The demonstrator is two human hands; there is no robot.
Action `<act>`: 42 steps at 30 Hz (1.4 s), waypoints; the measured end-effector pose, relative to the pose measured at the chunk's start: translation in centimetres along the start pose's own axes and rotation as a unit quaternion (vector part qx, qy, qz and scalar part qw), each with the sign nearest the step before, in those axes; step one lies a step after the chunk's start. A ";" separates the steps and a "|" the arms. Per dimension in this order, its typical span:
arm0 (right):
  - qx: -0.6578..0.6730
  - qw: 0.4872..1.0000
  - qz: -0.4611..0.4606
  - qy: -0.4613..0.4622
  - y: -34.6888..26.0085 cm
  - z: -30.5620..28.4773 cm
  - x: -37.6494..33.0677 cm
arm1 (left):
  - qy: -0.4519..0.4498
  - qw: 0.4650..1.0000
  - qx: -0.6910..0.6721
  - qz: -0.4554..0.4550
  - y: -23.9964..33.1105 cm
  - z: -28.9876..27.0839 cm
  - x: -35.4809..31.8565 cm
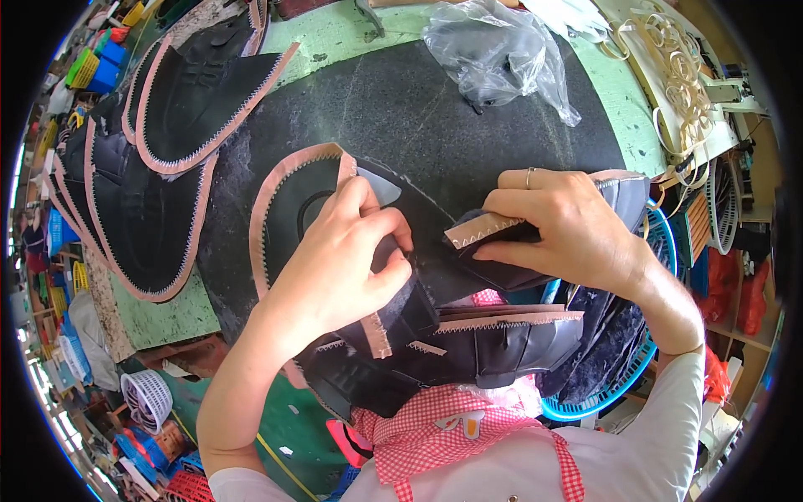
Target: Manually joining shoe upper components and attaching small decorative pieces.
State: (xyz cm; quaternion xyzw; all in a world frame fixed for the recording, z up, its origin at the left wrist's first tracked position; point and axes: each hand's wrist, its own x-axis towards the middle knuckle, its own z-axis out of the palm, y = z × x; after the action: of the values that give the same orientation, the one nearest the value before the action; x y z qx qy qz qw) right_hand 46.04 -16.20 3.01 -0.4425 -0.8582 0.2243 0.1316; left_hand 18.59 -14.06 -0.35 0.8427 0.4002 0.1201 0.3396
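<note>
Under my left hand (355, 251) lies a black shoe upper (280, 205) with a tan edge strip and zigzag stitching. The fingers of that hand are curled in, thumb and forefinger pinching dark material of the piece; the exact grip is partly hidden. To the right, my right hand (556, 226) grips another black upper (623, 205), its tan stitched edge (485, 227) showing between thumb and fingers. Close to my body, a further black upper (510, 347) with a tan edge hangs at the table's front.
Several tan-edged uppers (150, 209) are piled at the left on the green table (167, 322). A black mat (360, 109) covers its middle, with a clear plastic bag (502, 58) at the back. Tan strips (677, 75) lie far right. A blue basket (615, 389) of dark material stands right.
</note>
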 end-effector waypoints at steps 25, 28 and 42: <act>0.018 0.999 0.022 -0.026 -1.8 1.9 0.3 | -0.062 0.994 -0.081 0.030 -1.6 -1.3 -0.2; 0.020 0.999 0.027 -0.018 -2.2 2.0 0.4 | -0.060 0.994 -0.084 0.034 -1.7 -1.3 -0.2; 0.004 0.996 0.046 0.082 -3.9 3.7 0.1 | -0.066 0.993 -0.092 0.041 -2.0 -1.5 0.0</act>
State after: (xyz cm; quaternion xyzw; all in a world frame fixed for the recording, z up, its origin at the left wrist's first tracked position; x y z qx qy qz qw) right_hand 41.72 -19.11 1.79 -0.4980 -0.8223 0.1963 0.1931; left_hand 16.66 -12.46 -0.59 0.8299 0.3290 0.1145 0.4358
